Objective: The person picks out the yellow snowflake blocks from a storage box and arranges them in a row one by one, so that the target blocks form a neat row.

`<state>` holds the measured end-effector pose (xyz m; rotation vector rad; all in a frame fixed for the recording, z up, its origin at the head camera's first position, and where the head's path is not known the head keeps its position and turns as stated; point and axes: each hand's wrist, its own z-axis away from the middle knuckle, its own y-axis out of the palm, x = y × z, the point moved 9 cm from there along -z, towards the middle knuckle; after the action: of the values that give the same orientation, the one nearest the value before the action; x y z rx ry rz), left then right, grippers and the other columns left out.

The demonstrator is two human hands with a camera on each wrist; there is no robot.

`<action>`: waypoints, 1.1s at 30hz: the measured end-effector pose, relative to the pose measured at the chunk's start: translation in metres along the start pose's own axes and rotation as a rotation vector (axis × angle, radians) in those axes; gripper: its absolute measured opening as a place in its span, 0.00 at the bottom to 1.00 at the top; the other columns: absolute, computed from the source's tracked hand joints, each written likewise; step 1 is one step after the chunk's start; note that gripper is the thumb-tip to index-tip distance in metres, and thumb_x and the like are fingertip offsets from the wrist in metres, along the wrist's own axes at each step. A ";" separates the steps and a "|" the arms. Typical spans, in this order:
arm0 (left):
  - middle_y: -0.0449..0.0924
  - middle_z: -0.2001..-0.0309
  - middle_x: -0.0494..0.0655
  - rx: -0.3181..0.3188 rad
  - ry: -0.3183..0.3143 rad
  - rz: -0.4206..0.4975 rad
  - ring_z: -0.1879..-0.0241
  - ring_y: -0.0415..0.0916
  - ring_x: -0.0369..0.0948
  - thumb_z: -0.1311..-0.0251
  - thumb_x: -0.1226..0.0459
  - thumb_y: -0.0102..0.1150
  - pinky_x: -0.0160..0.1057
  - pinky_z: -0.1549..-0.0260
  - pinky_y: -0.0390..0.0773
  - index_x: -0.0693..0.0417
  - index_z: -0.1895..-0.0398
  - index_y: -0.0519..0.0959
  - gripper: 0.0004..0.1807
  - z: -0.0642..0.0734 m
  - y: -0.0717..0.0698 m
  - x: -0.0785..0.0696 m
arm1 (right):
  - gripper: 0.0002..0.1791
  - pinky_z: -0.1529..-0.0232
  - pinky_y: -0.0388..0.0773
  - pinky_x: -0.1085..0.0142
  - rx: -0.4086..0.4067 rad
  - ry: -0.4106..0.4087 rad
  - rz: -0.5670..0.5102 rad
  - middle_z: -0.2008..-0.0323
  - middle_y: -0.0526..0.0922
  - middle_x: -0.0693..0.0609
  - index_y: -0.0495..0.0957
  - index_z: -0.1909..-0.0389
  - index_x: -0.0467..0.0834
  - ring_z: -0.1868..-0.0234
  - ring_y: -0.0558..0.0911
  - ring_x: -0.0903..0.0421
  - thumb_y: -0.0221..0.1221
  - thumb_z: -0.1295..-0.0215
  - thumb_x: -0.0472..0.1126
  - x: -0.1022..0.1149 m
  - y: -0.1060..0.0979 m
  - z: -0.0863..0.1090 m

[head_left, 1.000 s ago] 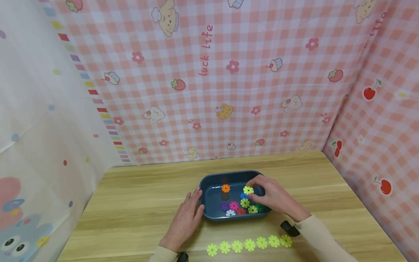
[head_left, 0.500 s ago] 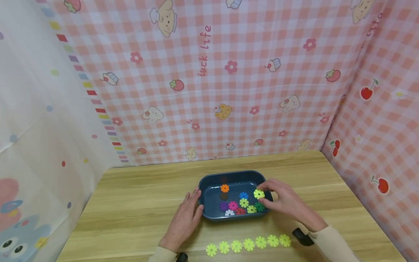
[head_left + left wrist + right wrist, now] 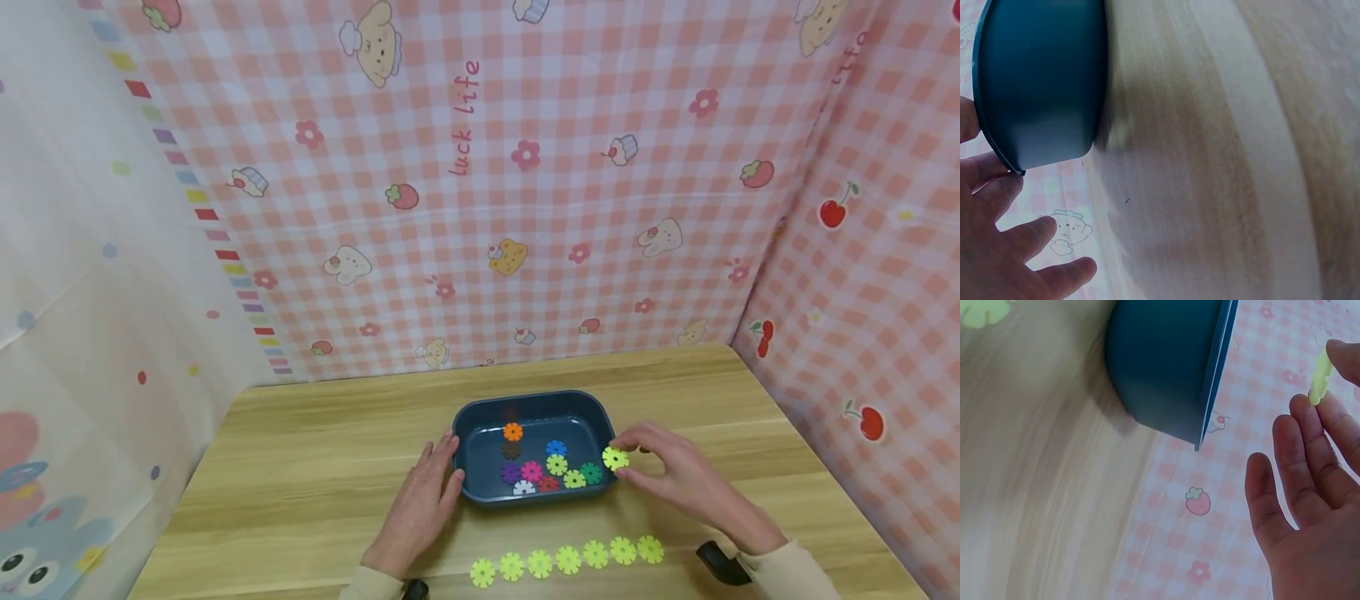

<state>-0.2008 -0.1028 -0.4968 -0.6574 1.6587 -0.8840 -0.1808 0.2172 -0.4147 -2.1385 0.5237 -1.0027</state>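
My right hand pinches a yellow-green notched plastic disc between thumb and fingertips, at the right rim of a dark blue tray. In the right wrist view the disc appears edge-on, above the level of the tray's rim, while the other fingers stay extended. My left hand touches the tray's left end with its fingers spread. The left wrist view has those fingertips right at the tray's rim. Inside the tray lie loose notched discs, among them an orange one, a blue one and a green one.
A row of several yellow-green discs lies on the wooden table in front of the tray. Behind the table hangs a pink checked cloth, with more cloth at both sides. Dark bands sit at the wrists.
My right hand has carried the yellow-green disc from above the tray's inside rightward to its right rim. The left hand has kept its place at the tray.
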 end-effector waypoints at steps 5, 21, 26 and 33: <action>0.58 0.20 0.50 0.001 -0.001 -0.001 0.23 0.55 0.60 0.20 0.54 0.49 0.68 0.31 0.61 0.57 0.22 0.65 0.29 0.000 0.000 0.000 | 0.19 0.55 0.84 0.60 -0.001 -0.011 0.003 0.54 0.84 0.64 0.84 0.52 0.52 0.55 0.83 0.62 0.74 0.41 0.32 0.001 -0.006 0.008; 0.58 0.20 0.50 -0.006 0.006 -0.001 0.23 0.56 0.60 0.20 0.55 0.49 0.68 0.31 0.62 0.57 0.22 0.65 0.29 0.000 0.001 0.000 | 0.19 0.59 0.83 0.68 0.009 -0.054 0.040 0.56 0.86 0.62 0.87 0.53 0.51 0.57 0.83 0.64 0.76 0.46 0.34 -0.009 -0.015 0.041; 0.58 0.20 0.50 -0.009 0.008 -0.004 0.23 0.56 0.61 0.20 0.55 0.49 0.67 0.31 0.62 0.57 0.22 0.65 0.29 0.000 0.002 0.000 | 0.21 0.61 0.81 0.72 0.013 -0.081 0.052 0.57 0.87 0.58 0.87 0.53 0.49 0.60 0.83 0.62 0.78 0.49 0.35 -0.017 -0.012 0.056; 0.58 0.20 0.50 -0.014 0.011 0.012 0.23 0.55 0.61 0.20 0.55 0.49 0.68 0.30 0.61 0.57 0.22 0.65 0.29 0.001 0.000 0.000 | 0.20 0.63 0.83 0.69 0.049 -0.068 0.046 0.56 0.87 0.56 0.87 0.53 0.47 0.59 0.83 0.63 0.78 0.48 0.35 -0.029 -0.004 0.071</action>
<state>-0.2002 -0.1030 -0.4974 -0.6522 1.6782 -0.8692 -0.1425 0.2681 -0.4584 -2.0995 0.5085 -0.9056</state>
